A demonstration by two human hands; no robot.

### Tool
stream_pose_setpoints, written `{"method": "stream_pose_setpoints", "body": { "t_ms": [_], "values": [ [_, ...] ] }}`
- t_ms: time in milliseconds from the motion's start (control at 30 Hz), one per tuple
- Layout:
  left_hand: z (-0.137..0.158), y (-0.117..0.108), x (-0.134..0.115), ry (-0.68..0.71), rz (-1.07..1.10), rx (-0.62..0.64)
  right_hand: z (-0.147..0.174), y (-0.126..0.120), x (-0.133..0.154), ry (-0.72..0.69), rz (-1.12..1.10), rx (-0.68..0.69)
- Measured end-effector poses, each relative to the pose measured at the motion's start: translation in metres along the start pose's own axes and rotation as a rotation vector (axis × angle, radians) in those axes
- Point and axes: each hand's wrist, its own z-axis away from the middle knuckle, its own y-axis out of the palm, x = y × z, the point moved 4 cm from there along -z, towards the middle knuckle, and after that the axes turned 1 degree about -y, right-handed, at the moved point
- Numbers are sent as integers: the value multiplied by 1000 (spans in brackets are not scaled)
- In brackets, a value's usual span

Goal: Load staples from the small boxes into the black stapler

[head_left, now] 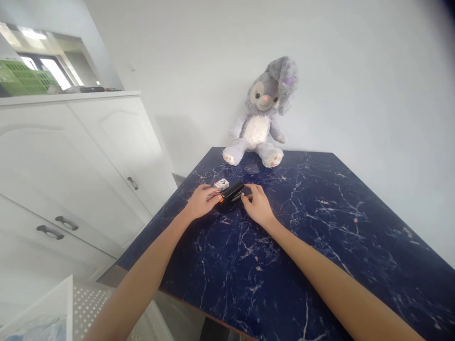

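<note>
The 2 hands grip a black object by its ends, beside a white box

Free tabletop rightward, plush toy behind

Left hand hides part of the small white box and the left end of the black object; print on both is too small to read, ditto what the orange bit is. Near edge cuts both forearms, left edge cuts the green basket; dark items atop the cabinet too blurred to ID.
</note>
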Motion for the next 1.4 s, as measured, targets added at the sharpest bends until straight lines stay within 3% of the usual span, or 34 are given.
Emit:
{"method": "stream_pose_setpoints", "body": {
  "t_ms": [200,367,567,767,967,1200,1300,1400],
  "values": [
    [-3,-3,16,-44,-29,-79,0,0,1,-1,9,10],
    [-16,7,22,-3,-132,-6,0,-4,3,25,3,6],
    [-33,19,-5,104,-130,65,0,-5,3,-1,-39,-41],
    [-10,28,-43,160,-163,87,1,-9,8,-22,-113,70],
    [27,44,-100,187,-193,60,22,-47,6,18,-182,233],
    [38,69,-167,275,-107,104,56,-109,3,95,96,146],
    [28,60,-170,303,-68,55,70,-126,-7,175,92,107],
    [12,39,-144,252,-33,-55,84,-131,-16,207,-2,126]
  ]
}}
